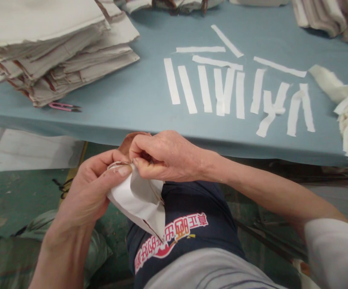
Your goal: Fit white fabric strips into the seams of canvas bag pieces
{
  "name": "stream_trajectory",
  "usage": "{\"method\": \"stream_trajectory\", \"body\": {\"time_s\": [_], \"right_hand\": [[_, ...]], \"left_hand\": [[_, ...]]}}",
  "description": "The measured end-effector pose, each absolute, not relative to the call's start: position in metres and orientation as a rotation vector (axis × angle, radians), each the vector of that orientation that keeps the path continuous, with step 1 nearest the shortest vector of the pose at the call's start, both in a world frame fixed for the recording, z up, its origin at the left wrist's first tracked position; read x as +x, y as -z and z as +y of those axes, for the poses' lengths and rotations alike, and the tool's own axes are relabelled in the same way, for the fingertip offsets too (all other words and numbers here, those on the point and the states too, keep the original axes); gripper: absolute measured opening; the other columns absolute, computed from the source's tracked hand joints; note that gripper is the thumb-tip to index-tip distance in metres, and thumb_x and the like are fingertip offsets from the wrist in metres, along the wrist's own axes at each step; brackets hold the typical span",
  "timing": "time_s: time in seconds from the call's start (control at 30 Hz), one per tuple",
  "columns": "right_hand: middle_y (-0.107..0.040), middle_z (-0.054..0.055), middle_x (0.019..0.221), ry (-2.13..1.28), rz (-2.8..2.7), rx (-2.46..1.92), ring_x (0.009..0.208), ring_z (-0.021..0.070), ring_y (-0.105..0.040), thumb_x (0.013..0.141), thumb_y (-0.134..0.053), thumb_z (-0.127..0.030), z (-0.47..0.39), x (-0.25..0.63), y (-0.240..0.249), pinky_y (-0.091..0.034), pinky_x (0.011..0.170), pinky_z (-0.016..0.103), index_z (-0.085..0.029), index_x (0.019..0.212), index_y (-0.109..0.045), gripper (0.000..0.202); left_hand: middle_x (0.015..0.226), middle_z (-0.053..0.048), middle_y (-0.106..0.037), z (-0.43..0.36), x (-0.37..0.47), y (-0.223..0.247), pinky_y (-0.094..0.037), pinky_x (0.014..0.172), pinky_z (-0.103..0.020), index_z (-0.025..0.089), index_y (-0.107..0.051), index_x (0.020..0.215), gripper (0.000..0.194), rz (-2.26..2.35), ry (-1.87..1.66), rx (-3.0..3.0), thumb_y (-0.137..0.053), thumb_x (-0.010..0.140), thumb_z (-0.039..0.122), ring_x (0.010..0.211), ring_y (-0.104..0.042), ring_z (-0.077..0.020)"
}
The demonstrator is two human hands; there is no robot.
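My left hand (91, 184) is closed on a white fabric piece (136, 194), thumb on top near its upper edge. Close beside it, my right hand (174, 156) pinches at the same edge, its fingertips almost touching the left thumb. Too small to make out is whatever lies between the right fingertips. Below the hands the fabric hangs in a fold over my dark apron (198, 200), and a brown part (132, 141) shows behind the fingers. On the table past my hands lie pink-handled thread snips (63, 106).
A blue-covered table (116, 108) runs across in front of me. Stacked pale fabric pieces with brown edges (47, 24) occupy its left side. Several white strips (204, 88) are spread right of centre, near a crumpled cream strip (330, 86). More folded fabric (321, 16) sits at the far right.
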State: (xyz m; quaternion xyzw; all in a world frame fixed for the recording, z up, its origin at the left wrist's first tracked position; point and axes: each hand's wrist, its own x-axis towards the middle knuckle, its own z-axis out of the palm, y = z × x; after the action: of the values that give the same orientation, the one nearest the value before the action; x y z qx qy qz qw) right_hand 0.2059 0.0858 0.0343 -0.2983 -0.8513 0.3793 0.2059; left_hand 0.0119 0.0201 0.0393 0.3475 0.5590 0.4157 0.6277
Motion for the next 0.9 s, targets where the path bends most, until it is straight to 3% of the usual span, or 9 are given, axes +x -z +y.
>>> {"method": "stream_trajectory", "body": {"time_s": [0.27, 0.47, 0.6, 0.77, 0.9], "right_hand": [[-0.059, -0.006, 0.071, -1.114, -2.340, -0.712, 0.062, 0.0100, -0.045, 0.088, -0.057, -0.009, 0.089, 0.206, -0.026, -0.034, 0.061, 0.026, -0.021, 0.090, -0.060, 0.013], [-0.059, -0.006, 0.072, -1.063, -2.363, -0.749, 0.065, 0.0104, -0.045, 0.095, -0.054, -0.014, 0.087, 0.207, -0.027, -0.034, 0.065, 0.027, -0.022, 0.094, -0.061, 0.011], [-0.059, -0.004, 0.078, -1.136, -2.301, -0.553, 0.070, 0.0109, -0.048, 0.102, -0.051, -0.021, 0.091, 0.212, -0.021, -0.035, 0.068, 0.028, -0.021, 0.095, -0.057, 0.009], [-0.059, -0.003, 0.084, -1.314, -2.222, -0.470, 0.078, 0.0131, -0.051, 0.106, -0.047, -0.034, 0.091, 0.216, -0.024, -0.037, 0.072, 0.028, -0.021, 0.100, -0.055, 0.016], [-0.059, -0.002, 0.085, -1.399, -2.204, -0.515, 0.077, 0.0143, -0.050, 0.095, -0.056, -0.037, 0.088, 0.213, -0.040, -0.038, 0.070, 0.029, -0.023, 0.097, -0.055, 0.015]], "left_hand": [[0.050, 0.006, -0.064, 0.017, 0.014, -0.031, -0.037, 0.040, -0.013, 0.020, -0.078, 0.064, 0.031, 1.345, -1.043, 0.821, -0.105, 0.057, 0.034, 0.038, -0.047, -0.0055], [0.059, 0.002, -0.069, 0.014, -0.004, -0.026, -0.044, 0.045, -0.015, 0.020, -0.083, 0.077, 0.033, 1.326, -0.939, 0.931, -0.104, 0.071, 0.044, 0.047, -0.055, -0.0092], [0.068, 0.001, -0.071, 0.015, -0.019, -0.031, -0.049, 0.050, -0.017, 0.023, -0.084, 0.086, 0.032, 1.261, -0.805, 1.102, -0.096, 0.083, 0.053, 0.055, -0.058, -0.0116], [0.068, -0.004, -0.077, 0.017, -0.022, -0.054, -0.051, 0.048, -0.019, 0.024, -0.090, 0.082, 0.020, 1.290, -0.795, 1.408, -0.088, 0.088, 0.043, 0.056, -0.064, -0.0152], [0.069, -0.003, -0.079, 0.016, -0.017, -0.066, -0.052, 0.049, -0.018, 0.026, -0.089, 0.083, 0.011, 1.356, -0.906, 1.478, -0.088, 0.087, 0.037, 0.055, -0.067, -0.0151]]}}
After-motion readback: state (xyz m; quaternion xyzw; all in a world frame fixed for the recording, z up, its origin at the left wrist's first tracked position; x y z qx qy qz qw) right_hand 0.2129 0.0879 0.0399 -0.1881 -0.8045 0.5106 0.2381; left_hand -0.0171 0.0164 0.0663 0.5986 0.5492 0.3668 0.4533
